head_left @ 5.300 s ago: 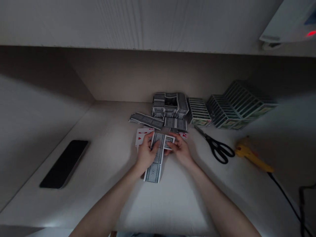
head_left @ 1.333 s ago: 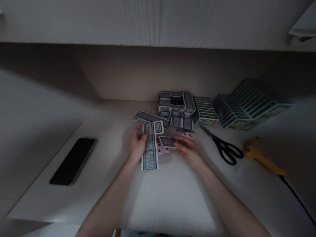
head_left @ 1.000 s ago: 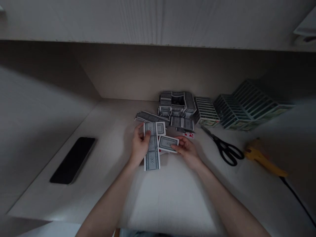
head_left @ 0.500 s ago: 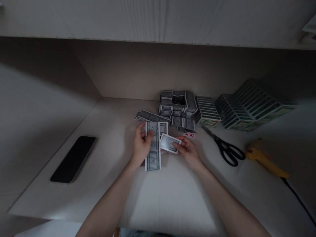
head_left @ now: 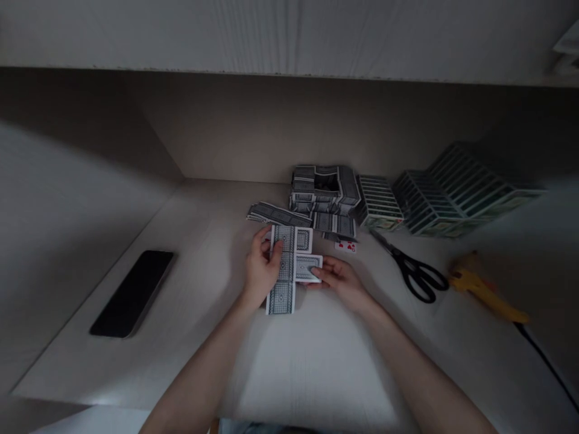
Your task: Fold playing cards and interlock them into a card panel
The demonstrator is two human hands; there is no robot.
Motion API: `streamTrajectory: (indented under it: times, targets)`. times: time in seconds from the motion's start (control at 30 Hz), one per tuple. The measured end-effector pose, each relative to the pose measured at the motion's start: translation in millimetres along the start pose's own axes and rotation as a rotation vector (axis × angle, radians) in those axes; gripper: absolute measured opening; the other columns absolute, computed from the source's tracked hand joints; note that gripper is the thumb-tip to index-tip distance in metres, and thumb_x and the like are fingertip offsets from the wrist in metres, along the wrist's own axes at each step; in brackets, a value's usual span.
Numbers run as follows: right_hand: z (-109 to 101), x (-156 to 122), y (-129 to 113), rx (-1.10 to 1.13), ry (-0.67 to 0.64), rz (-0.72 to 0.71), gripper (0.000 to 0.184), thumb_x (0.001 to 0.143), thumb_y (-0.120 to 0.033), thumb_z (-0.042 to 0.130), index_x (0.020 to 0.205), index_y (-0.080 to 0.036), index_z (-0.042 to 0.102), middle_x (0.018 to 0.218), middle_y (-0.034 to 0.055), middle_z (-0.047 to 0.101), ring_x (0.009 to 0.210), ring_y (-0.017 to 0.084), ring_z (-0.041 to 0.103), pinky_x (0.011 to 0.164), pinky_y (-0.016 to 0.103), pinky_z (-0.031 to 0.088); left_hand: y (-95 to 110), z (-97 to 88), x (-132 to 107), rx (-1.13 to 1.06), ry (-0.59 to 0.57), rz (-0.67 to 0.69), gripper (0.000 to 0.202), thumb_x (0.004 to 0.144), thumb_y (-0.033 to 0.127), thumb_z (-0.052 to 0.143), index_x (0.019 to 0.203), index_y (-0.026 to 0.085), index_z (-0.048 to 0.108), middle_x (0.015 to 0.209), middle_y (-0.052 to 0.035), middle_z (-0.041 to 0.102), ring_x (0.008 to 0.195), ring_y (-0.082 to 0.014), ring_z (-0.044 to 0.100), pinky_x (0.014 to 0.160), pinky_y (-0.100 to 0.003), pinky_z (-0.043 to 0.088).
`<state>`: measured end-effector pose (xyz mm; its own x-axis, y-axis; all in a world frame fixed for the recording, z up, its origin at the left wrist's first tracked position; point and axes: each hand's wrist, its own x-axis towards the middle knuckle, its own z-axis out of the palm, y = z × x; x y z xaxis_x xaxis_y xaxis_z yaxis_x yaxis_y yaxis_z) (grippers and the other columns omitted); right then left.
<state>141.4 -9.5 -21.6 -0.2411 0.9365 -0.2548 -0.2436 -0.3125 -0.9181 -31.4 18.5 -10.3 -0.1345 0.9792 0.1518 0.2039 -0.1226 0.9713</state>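
My left hand [head_left: 260,271] grips a long strip of joined playing cards [head_left: 283,283], backs up, with its thumb on top; a card piece [head_left: 304,239] sticks out to the right at the strip's far end. My right hand [head_left: 340,281] pinches a single card [head_left: 309,267], back up, and holds its edge against the right side of the strip, just below that piece. Both hands hover low over the pale desk [head_left: 316,361].
Folded card pieces [head_left: 275,213] and a card-built box [head_left: 324,188] lie behind the hands, with stacked card decks [head_left: 446,193] to the right. A red-pip card [head_left: 347,246], scissors [head_left: 411,269], a yellow glue gun [head_left: 484,291] and a dark phone [head_left: 132,293] also lie on the desk.
My right hand picked a single card from beside the strip, turned it level and brought it left against the strip's side. My left hand kept hold of the strip.
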Motion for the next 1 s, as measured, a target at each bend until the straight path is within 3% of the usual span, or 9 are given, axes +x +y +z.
streamTrajectory:
  times: [0.1,0.2,0.27,0.37,0.63,1.0]
  targets:
    - [-2.3,-0.2,-0.1,-0.021,-0.051,0.022,0.031,0.066,-0.036,0.066,0.088,-0.015,0.061,0.081,0.0058,0.068,0.066,0.019,0.066,0.065,0.033,0.054,-0.2,0.6,2.8,-0.124,0.006,-0.047,0.045,0.076,0.036,0.053,0.117,0.018,0.044,0.089,-0.0046,0.064,0.073,-0.0132,0.060,0.064,-0.023,0.046]
    - [-4.1,0.4,0.9,-0.031,-0.042,0.014,0.031,0.066,-0.037,0.066,0.087,-0.014,0.062,0.074,0.0053,0.068,0.062,0.019,0.066,0.061,0.032,0.054,-2.5,1.9,3.4,-0.229,-0.130,-0.136,0.037,0.076,0.038,0.053,0.104,0.014,0.052,0.099,-0.0082,0.062,0.084,-0.0176,0.059,0.071,-0.029,0.047]
    - [-4.4,0.6,1.2,-0.038,-0.053,0.014,0.031,0.066,-0.037,0.066,0.087,-0.014,0.062,0.072,0.0050,0.068,0.060,0.018,0.065,0.059,0.030,0.054,-4.3,2.9,2.2,-0.190,-0.216,-0.146,0.034,0.075,0.038,0.054,0.100,0.014,0.053,0.099,-0.0087,0.062,0.086,-0.0190,0.059,0.075,-0.031,0.046]
    - [-4.4,0.3,1.1,-0.052,-0.068,0.029,0.033,0.066,-0.037,0.066,0.089,-0.014,0.062,0.071,0.0054,0.068,0.058,0.017,0.065,0.056,0.029,0.053,-5.0,3.7,-0.1,-0.055,-0.255,-0.063,0.035,0.075,0.038,0.054,0.101,0.015,0.052,0.100,-0.0084,0.061,0.090,-0.0196,0.057,0.080,-0.034,0.044]
    - [-3.1,-0.9,-0.8,-0.069,-0.061,0.016,0.033,0.065,-0.040,0.066,0.086,-0.014,0.062,0.068,0.0043,0.068,0.057,0.017,0.065,0.055,0.029,0.053,-5.4,3.0,-1.1,0.097,-0.223,0.015,0.034,0.076,0.039,0.053,0.102,0.017,0.049,0.099,-0.0080,0.061,0.087,-0.0192,0.059,0.077,-0.034,0.046]
    - [-0.3,-2.3,-2.3,-0.146,-0.077,0.033,0.034,0.066,-0.044,0.064,0.079,-0.013,0.060,0.059,0.0028,0.067,0.051,0.015,0.063,0.050,0.026,0.050,-1.1,6.2,-5.6,0.097,-0.187,0.017,0.034,0.076,0.038,0.053,0.102,0.018,0.045,0.097,-0.0071,0.060,0.087,-0.0182,0.058,0.076,-0.033,0.046]
